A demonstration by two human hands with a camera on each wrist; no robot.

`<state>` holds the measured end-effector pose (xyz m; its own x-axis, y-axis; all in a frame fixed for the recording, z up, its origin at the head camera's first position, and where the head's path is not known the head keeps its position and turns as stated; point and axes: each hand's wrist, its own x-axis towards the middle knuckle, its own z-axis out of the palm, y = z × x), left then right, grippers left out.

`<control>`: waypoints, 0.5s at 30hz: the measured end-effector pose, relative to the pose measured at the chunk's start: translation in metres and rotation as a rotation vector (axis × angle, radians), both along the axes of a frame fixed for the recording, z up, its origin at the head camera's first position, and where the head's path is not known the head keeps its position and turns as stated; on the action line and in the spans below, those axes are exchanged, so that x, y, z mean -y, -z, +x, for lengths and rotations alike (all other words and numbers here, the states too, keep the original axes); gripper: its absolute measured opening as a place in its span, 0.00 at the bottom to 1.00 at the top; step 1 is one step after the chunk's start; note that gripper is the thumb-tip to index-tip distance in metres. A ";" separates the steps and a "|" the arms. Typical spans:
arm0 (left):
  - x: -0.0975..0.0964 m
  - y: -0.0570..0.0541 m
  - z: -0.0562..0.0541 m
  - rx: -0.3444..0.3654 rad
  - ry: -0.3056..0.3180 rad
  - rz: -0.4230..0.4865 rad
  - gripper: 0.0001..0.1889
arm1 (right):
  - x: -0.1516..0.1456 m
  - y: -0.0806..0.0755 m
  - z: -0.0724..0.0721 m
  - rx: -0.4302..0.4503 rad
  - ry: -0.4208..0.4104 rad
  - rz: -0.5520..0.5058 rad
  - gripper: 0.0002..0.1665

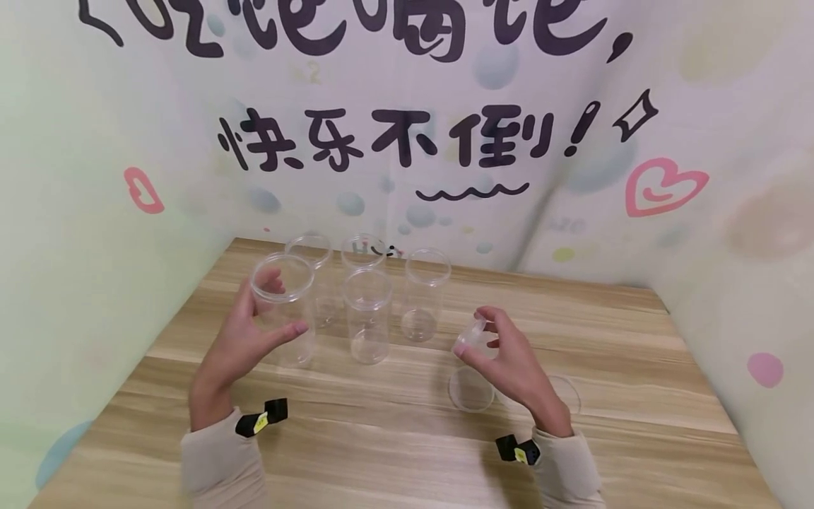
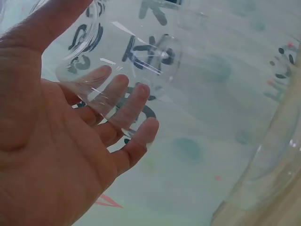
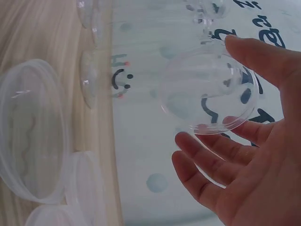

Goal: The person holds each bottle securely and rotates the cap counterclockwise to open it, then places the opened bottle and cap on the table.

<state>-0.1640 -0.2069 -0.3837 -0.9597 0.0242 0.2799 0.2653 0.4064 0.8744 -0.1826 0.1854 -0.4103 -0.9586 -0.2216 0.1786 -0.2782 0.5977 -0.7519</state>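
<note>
A clear plastic cup [image 1: 287, 311] is gripped by my left hand [image 1: 232, 346], the thumb on its near side and the fingers on the far side. In the left wrist view the fingers show through the wall of the cup [image 2: 108, 56]. My right hand [image 1: 514, 364] pinches a thin clear lid [image 1: 469, 338] by its edge, above the table. The right wrist view has this round lid [image 3: 188, 89] between thumb and fingers. Beneath it another clear lid [image 1: 471, 390] lies on the table.
Several more clear cups stand upright behind and beside the held one, including a front cup [image 1: 367, 322] and a right-hand cup [image 1: 425, 300]. Another lid [image 1: 569, 392] lies partly behind the right wrist. A printed cloth backdrop [image 1: 381, 85] rises behind the wooden table [image 1: 381, 438].
</note>
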 end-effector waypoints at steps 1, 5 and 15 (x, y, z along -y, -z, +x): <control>0.001 0.002 -0.001 0.019 -0.001 -0.001 0.44 | 0.001 0.002 -0.001 0.010 0.000 0.012 0.42; 0.003 0.009 -0.006 0.062 0.005 0.011 0.45 | 0.005 0.009 -0.003 0.031 -0.007 0.036 0.43; 0.007 0.028 -0.019 0.136 0.046 0.062 0.46 | 0.016 0.026 -0.011 0.065 -0.016 0.106 0.44</control>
<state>-0.1834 -0.2138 -0.4113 -0.9872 0.0557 0.1496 0.1597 0.3405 0.9266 -0.1931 0.1695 -0.4366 -0.9636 -0.2514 0.0909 -0.2412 0.6707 -0.7014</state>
